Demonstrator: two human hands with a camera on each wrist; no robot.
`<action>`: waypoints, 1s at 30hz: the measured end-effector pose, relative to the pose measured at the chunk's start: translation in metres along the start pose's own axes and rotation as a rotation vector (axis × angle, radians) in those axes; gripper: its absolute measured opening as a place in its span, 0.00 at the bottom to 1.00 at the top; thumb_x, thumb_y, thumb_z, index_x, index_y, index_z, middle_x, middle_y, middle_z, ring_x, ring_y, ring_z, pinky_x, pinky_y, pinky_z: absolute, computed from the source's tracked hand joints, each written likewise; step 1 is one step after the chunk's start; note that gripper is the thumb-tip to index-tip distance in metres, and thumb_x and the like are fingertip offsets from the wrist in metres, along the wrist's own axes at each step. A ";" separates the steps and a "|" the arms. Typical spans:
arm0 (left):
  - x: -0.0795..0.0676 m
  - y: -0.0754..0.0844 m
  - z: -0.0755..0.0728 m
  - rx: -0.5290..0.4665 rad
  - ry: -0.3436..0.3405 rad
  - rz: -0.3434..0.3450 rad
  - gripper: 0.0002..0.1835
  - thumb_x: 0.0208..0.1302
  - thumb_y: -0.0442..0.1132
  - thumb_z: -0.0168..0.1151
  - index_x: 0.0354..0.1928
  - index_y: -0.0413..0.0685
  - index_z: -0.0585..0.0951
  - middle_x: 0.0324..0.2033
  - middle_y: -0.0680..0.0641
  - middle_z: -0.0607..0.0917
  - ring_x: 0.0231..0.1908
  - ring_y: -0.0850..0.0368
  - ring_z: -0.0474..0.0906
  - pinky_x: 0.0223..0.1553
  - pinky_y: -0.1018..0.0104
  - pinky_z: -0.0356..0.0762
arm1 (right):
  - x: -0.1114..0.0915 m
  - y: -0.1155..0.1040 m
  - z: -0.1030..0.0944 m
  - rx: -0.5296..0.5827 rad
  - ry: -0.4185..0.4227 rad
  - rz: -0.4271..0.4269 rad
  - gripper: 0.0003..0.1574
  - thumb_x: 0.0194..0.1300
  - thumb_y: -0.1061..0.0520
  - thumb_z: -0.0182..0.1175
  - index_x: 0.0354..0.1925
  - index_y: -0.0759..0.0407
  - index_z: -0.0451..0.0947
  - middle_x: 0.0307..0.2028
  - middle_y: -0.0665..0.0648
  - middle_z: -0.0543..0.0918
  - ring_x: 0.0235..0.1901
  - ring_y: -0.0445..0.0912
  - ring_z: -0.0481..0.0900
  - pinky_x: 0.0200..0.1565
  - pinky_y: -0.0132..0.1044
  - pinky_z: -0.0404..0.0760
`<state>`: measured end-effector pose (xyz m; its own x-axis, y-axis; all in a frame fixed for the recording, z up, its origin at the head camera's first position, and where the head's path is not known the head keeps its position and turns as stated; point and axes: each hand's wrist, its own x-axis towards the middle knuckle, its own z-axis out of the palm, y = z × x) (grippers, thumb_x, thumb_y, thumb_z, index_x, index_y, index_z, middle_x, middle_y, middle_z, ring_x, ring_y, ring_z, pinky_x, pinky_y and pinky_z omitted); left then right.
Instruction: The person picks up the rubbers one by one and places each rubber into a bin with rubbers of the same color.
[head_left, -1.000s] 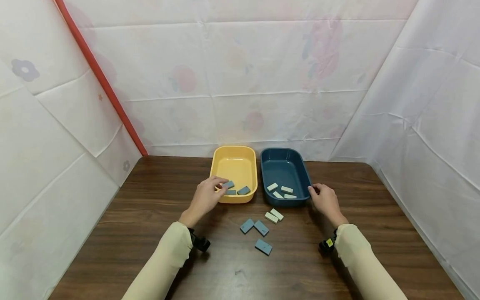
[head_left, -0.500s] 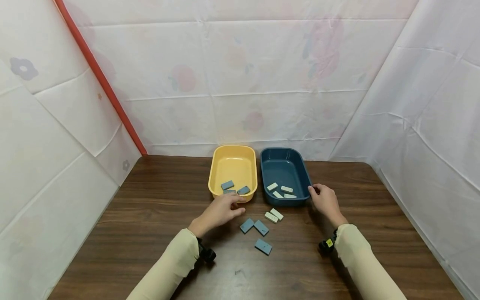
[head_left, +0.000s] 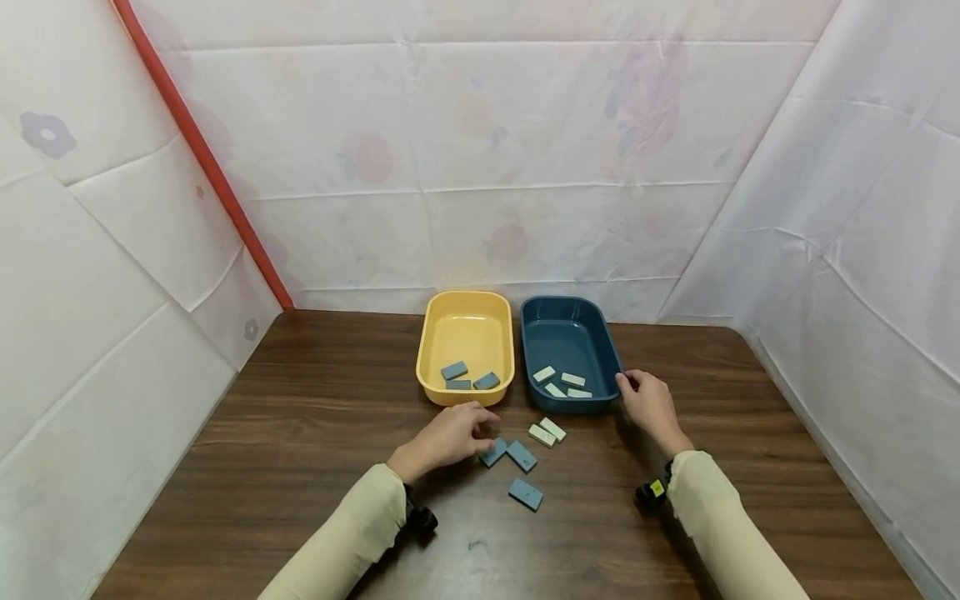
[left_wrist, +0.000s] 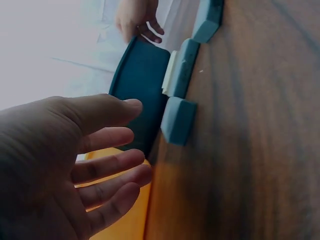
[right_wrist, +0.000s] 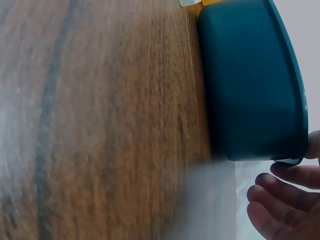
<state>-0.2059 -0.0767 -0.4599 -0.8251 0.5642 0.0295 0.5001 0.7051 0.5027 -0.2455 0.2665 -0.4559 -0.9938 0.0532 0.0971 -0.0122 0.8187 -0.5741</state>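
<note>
A dark wood-grained counter (head_left: 322, 400) spreads beneath and around both grips, its far edge running behind the trays and meeting a pale hanging sheet (head_left: 465, 108) with faint pink fruit prints. To the left of the left grip, a second sheet (head_left: 112, 275) carries grey flower shapes, and a red strip (head_left: 202, 158) slants down its fold to the counter's far corner. Well to the right of the right grip hangs a creased whitish sheet (head_left: 877, 250).

The left grip (head_left: 453, 433) reaches in over the counter, forearm angled forward and inward, fingers loosely bent and parted, holding nothing. Its fingertips hang over the nearest blue tile (head_left: 496, 454); the left wrist view shows a gap between them. Two more blue tiles (head_left: 526, 493) lie to this grip's right, along with a pair of cream tiles (head_left: 542, 435) side by side. Just beyond it stands the yellow tray (head_left: 461, 397), with three blue tiles inside, towards the near end.

The right grip (head_left: 648, 404) pinches the near right rim of the navy tray (head_left: 572, 406), which stands to its left with four cream tiles inside. Its forearm slants inward too. Both wrists, below pale sleeves (head_left: 360, 517), wear black cameras (head_left: 423, 523).
</note>
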 end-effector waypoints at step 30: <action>0.000 0.004 0.017 0.087 -0.034 0.046 0.18 0.59 0.43 0.69 0.51 0.50 0.85 0.40 0.52 0.82 0.37 0.63 0.76 0.40 0.69 0.76 | -0.004 -0.002 0.005 0.020 0.078 0.021 0.27 0.75 0.48 0.47 0.51 0.70 0.79 0.42 0.68 0.84 0.39 0.56 0.79 0.44 0.53 0.77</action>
<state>-0.1999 -0.0669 -0.4724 -0.7922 0.6099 0.0211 0.5594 0.7120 0.4244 -0.2425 0.2618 -0.4598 -0.9823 0.1154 0.1473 0.0058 0.8056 -0.5924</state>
